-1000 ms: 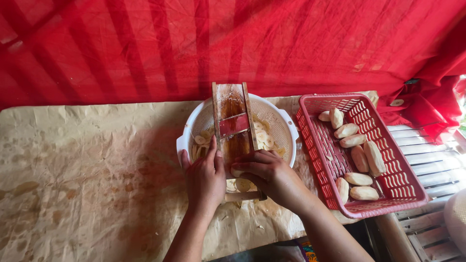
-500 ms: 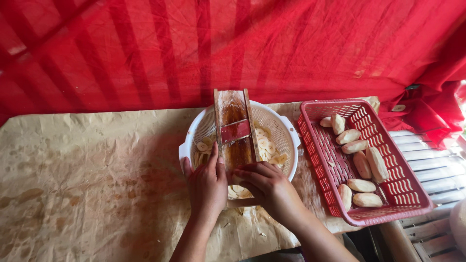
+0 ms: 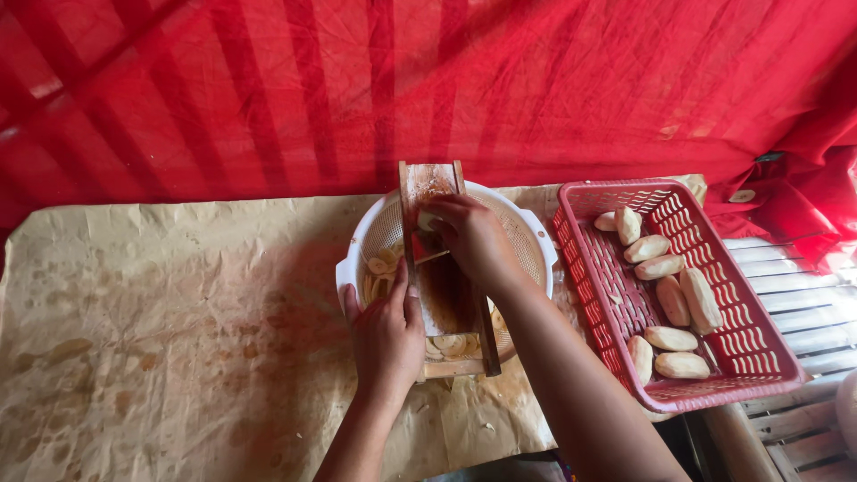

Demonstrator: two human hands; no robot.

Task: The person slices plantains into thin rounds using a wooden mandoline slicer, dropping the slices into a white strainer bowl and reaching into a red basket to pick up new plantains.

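1. While the wooden slicer (image 3: 444, 268) lies across the white colander (image 3: 534, 239), the left hand (image 3: 386, 335) grips its near left edge, fingers wrapped tight.
2. Arm stretched forward, the right hand (image 3: 471, 236) presses a pale piece (image 3: 428, 220) near the slicer's far end, fingers curled closed over it.
3. Peeled pieces (image 3: 669, 299) lie in the red basket (image 3: 596, 268) alongside.
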